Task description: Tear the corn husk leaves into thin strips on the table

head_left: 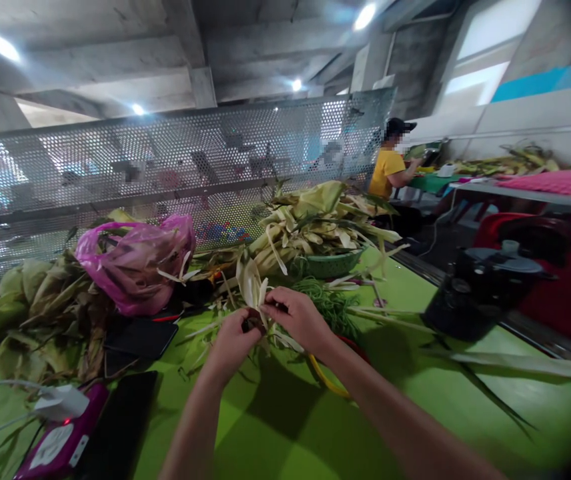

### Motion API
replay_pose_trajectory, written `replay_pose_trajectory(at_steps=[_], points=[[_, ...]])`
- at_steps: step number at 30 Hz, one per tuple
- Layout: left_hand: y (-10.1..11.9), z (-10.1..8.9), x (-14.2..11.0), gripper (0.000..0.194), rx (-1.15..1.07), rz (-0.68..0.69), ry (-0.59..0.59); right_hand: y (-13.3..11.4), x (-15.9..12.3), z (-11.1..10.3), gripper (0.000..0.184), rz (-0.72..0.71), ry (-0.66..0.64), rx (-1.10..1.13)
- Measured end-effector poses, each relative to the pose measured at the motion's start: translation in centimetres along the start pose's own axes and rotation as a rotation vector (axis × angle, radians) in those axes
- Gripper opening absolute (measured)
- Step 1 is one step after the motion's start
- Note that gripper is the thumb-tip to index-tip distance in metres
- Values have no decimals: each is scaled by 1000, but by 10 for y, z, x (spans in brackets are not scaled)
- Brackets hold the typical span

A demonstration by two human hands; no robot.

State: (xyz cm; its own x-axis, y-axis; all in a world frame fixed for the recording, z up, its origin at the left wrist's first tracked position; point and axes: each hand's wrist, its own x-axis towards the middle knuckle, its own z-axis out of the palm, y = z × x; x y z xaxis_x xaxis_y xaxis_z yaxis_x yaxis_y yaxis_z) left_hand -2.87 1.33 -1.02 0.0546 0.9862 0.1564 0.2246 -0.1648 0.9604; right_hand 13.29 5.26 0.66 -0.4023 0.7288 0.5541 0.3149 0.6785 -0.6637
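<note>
A bundle of pale corn husk strips (250, 283) stands upright between my two hands above the green table (285, 447). My left hand (238, 333) pinches its lower end, fingers closed. From the right, my right hand (293, 313) grips the same husks with thumb and fingertips together. Just beyond my right hand lies a heap of thin green strands (333, 303). Loose husk shreds (285, 339) are scattered under and around my fingers. Part of a yellow ring-like thing (328, 380) shows beneath my right forearm.
Behind stands a green basket (333, 263) piled with husks (310, 220). At left are a pink plastic bag (135, 260), more husks (30, 300), a phone (140, 339) and a purple power strip (58, 443). A dark canister (480, 293) stands at right. A person in yellow (388, 170) sits beyond.
</note>
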Motion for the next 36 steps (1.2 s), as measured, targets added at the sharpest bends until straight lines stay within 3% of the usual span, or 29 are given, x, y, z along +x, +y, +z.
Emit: replay_pose_trajectory(at_steps=[7,12,19,25,31,36], points=[[13,4,-6,8,-73,4,-5,-1,0,-1,10,9,22,-11],[11,7,-5,14,-86,-2,12,-1,-1,1,10,22,39,24],[5,3,-2,13,-124,-37,80,-9,-2,-7,17,70,192,152],[3,0,-1,18,-241,-68,132,-9,-2,-4,9,-19,49,102],[-3,-1,-1,25,-346,-109,164,-10,-4,-1,31,-89,30,-23],[-3,-1,-1,24,-343,-95,203,-14,-8,5,20,-81,38,-159]])
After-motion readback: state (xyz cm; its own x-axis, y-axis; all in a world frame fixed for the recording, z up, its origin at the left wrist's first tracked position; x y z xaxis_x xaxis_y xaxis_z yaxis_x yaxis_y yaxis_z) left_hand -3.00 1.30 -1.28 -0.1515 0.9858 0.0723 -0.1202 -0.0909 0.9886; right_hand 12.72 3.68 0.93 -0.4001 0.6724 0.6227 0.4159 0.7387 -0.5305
